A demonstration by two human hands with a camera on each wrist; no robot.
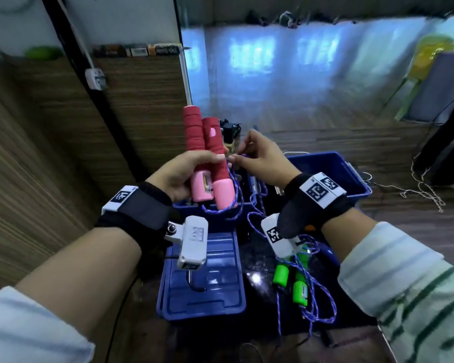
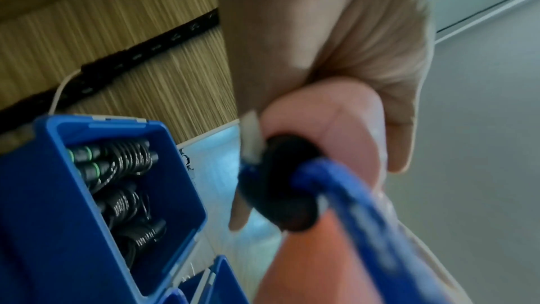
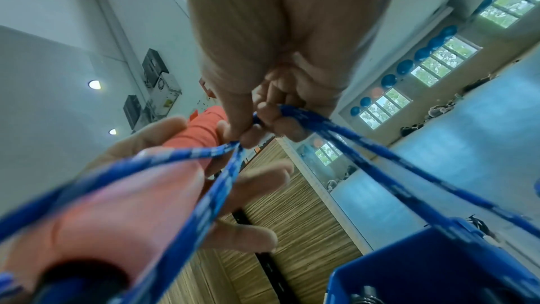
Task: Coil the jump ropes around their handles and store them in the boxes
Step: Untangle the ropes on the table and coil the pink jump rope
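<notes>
Above blue boxes, left hand grips pink handles; right hand pinches rope.

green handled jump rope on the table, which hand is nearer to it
Right. The right hand is raised above the green-handled rope, pinching blue cord; the left hand grips the pink handles, farther left.

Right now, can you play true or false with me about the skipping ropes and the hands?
1. The left hand holds the red and pink handles together. True.
2. The right hand is empty. False: it pinches the blue rope.
3. The green-handled rope is already in a box. False: it lies uncoiled on the dark surface beside the blue lid.
4. The blue box by the left hand holds coiled black ropes. True.
</notes>
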